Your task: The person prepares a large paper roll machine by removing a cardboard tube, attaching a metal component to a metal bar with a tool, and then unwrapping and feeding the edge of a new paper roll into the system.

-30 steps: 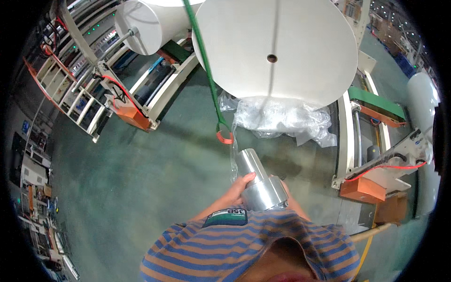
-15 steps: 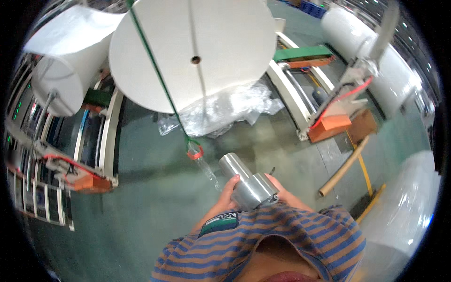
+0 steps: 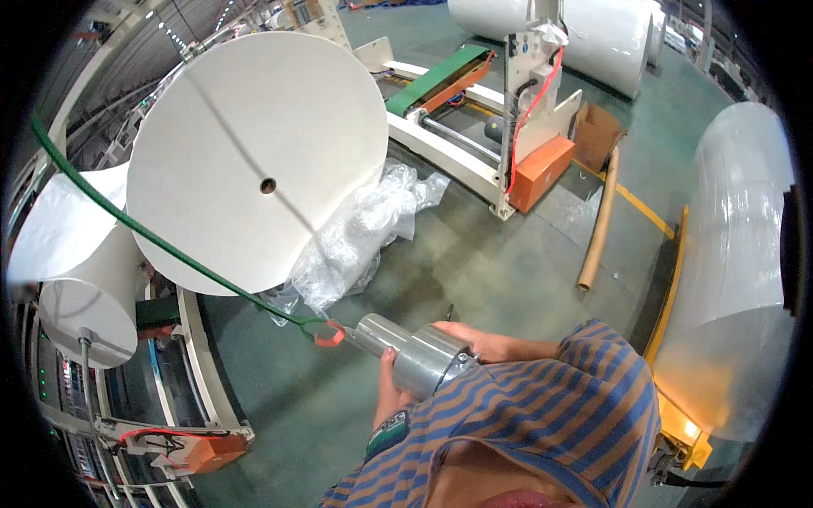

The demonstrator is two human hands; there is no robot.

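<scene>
Fingers of my left hand (image 3: 391, 385) are partly curled around the left side of a stepped metal cylinder (image 3: 417, 357); those of my right hand (image 3: 467, 336) bear on its right side, tips partly hidden. Just past its narrow end: orange-red loop (image 3: 329, 341) on a green strap (image 3: 135, 225). Ahead, crumpled clear film (image 3: 351, 254) beneath a large white roll (image 3: 246, 152). Further right of my fingers, a cardboard tube (image 3: 600, 220) on the floor (image 3: 508, 279).

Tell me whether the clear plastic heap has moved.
No: the clear plastic heap lies along the lower edge of the large white roll, as before.
</scene>
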